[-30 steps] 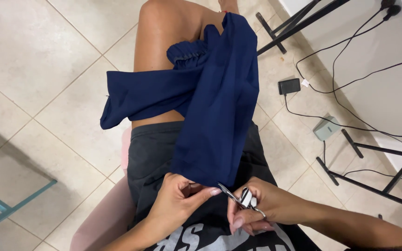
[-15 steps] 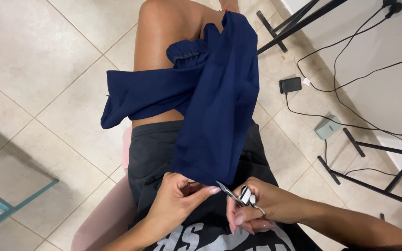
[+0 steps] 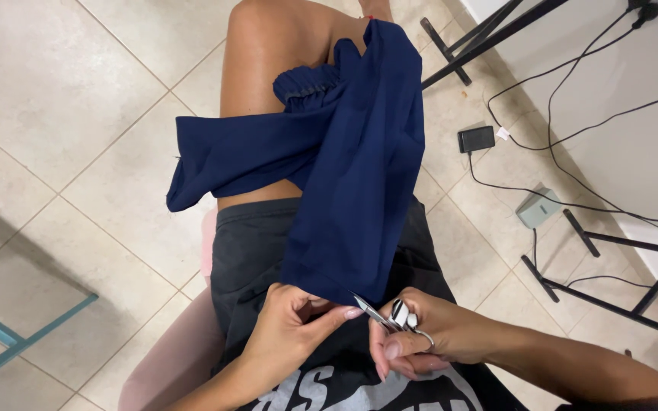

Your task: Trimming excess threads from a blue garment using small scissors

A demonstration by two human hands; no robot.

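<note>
A soft, crumpled navy garment (image 3: pixel 352 175) lay draped over the person's lap and bare thigh. The left hand (image 3: pixel 295 323) pinched its lower hem between closed fingers. The right hand (image 3: pixel 428 339) gripped small metal scissors (image 3: pixel 390 313), their thin pointed blades touching that hem beside the left fingertips.

Scissor blades (image 3: pixel 365 307): tips hidden under navy garment (image 3: pixel 359 198) hem.
Right forearm: cut off by bottom edge.
Teal frame (image 3: pixel 9 335): cut off at left edge.
</note>
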